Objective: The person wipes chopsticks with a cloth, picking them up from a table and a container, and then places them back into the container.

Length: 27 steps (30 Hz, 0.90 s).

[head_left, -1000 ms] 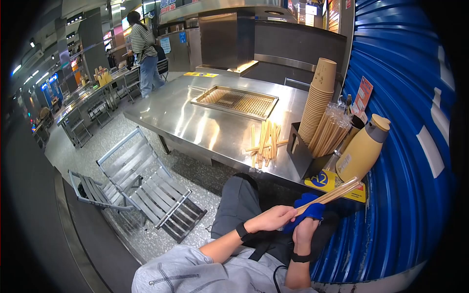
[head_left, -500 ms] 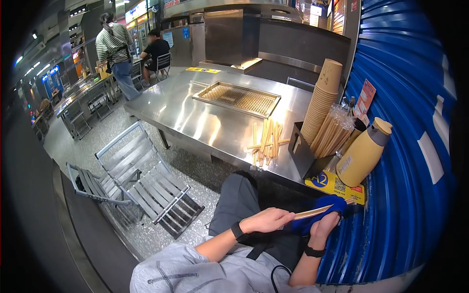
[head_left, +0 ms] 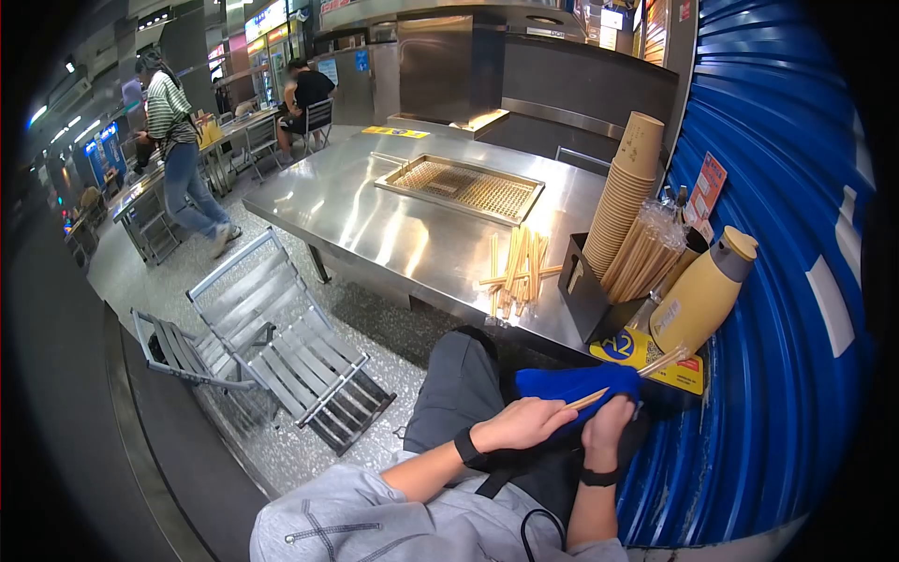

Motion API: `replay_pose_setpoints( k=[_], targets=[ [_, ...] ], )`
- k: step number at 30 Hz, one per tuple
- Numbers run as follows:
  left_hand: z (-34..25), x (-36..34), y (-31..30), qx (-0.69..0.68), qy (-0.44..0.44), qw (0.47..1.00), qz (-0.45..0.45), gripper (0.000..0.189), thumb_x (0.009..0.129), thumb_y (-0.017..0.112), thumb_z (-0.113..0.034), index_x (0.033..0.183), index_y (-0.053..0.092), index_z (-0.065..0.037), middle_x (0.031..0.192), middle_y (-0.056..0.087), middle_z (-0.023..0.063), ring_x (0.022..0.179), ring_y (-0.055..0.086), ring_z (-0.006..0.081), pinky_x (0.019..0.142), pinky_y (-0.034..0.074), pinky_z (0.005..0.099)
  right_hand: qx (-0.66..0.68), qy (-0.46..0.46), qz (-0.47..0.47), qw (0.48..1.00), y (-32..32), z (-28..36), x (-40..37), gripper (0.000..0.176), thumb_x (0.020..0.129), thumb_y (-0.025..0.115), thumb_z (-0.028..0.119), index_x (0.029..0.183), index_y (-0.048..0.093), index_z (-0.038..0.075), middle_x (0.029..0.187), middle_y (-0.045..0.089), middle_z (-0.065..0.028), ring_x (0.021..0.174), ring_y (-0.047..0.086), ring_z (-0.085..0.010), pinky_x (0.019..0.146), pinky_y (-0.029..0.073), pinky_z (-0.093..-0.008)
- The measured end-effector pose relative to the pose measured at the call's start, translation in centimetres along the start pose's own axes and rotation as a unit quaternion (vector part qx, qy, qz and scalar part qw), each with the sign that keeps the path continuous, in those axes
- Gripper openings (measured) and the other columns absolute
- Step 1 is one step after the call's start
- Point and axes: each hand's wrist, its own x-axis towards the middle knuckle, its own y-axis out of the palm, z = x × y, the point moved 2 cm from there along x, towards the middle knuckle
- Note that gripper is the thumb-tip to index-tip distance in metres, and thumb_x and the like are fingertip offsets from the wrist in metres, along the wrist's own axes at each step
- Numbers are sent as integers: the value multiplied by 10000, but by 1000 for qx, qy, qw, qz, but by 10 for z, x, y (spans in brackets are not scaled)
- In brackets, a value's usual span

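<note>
Over my lap, my left hand (head_left: pixel 525 422) is closed on wooden chopsticks (head_left: pixel 588 400), which point up to the right across a blue cloth (head_left: pixel 571 382). My right hand (head_left: pixel 609 426) is closed at the cloth's lower right edge. More chopsticks (head_left: pixel 663 362) stick out past the cloth's right end, above my right hand; how they are held is hidden. Several loose chopsticks (head_left: pixel 517 272) lie in a crossed pile near the front edge of the steel table (head_left: pixel 346 225).
A black holder (head_left: pixel 582 290) carries stacked paper cups (head_left: pixel 620 201) and wrapped chopsticks (head_left: pixel 644 255). Beside it stands a yellow jug (head_left: pixel 698 300), against a blue corrugated wall (head_left: pixel 777 375). A grill (head_left: pixel 461 187) is set into the table. Folding chairs (head_left: pixel 295 351) stand left. Two people are farther back.
The blue cloth has spread out leftward, and the chopsticks in my left hand show a shorter length. My right hand has shifted slightly left. A standing person has walked left.
</note>
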Motion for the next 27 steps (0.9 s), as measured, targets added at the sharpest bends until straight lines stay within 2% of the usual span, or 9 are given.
replay_pose_setpoints(
  k=[9, 11, 13, 15, 18, 20, 24, 25, 27],
  targets=[
    [9, -4, -14, -28, 3, 999, 21, 410, 977, 432, -374, 934, 624, -14, 708, 593, 202, 677, 589, 366, 628, 462, 411, 81, -36, -7, 996, -1, 35, 41, 372, 991, 429, 375, 1136, 542, 51, 1082, 600, -70, 982, 586, -181, 881, 477, -323],
    [9, -2, -13, -76, -21, 997, 23, 397, 981, 445, -355, 921, 617, -3, 690, 574, 161, 633, 569, 253, 628, 454, 371, 95, -27, 50, 994, 12, 31, 28, 334, 986, 454, 366, 1141, 533, 81, 1052, 584, -19, 945, 564, -130, 849, 472, -295],
    [17, 3, -1, -213, -12, 977, 17, 358, 1000, 433, -302, 833, 556, -10, 651, 451, -36, 632, 405, 67, 560, 385, 263, 30, -17, 40, 999, 40, 31, -6, 262, 999, 442, 328, 1074, 531, 93, 954, 568, 0, 806, 517, -80, 731, 445, -248],
    [8, 5, 2, -303, -28, 953, -3, 391, 1014, 395, -320, 755, 512, -51, 651, 396, -80, 596, 350, 41, 519, 322, 226, -15, -17, 130, 991, 41, 7, -18, 251, 1012, 410, 289, 1069, 525, 73, 859, 570, -8, 759, 524, -85, 690, 443, -230],
    [12, 1, 9, -348, -74, 934, 42, 421, 1022, 359, -350, 688, 431, -105, 629, 338, -91, 544, 279, 35, 479, 250, 214, -12, -21, 122, 992, 39, 1, -16, 248, 1017, 392, 240, 1033, 541, 44, 913, 563, -7, 797, 504, -77, 724, 439, -231],
    [10, 1, 6, -332, -73, 939, 51, 413, 1022, 358, -348, 701, 440, -103, 624, 336, -90, 542, 286, 33, 478, 253, 210, -11, -44, 107, 993, 35, 1, -7, 265, 1016, 398, 242, 1051, 542, 22, 969, 561, -15, 891, 498, -89, 806, 440, -252],
    [10, -1, -4, -301, -87, 946, 86, 425, 1019, 361, -355, 705, 436, -80, 621, 355, -64, 550, 318, 49, 496, 290, 225, 56, -53, 76, 994, 33, 29, 30, 255, 1016, 397, 235, 1042, 551, 33, 944, 577, -18, 858, 526, -99, 786, 442, -249],
    [9, -3, -6, -291, -94, 947, 95, 437, 1018, 363, -361, 701, 435, -68, 620, 366, -53, 557, 331, 56, 505, 305, 235, 60, -66, 74, 993, 27, 33, 42, 274, 1004, 406, 244, 1051, 571, 31, 976, 623, -62, 883, 592, -147, 816, 482, -289],
    [12, -5, -3, -332, -96, 933, 103, 415, 1020, 362, -353, 702, 422, -93, 619, 337, -68, 546, 302, 42, 487, 273, 216, 94, -55, 64, 992, 22, 42, 54, 284, 1005, 396, 249, 1052, 572, 32, 986, 624, -68, 884, 598, -164, 821, 484, -294]
  ],
)
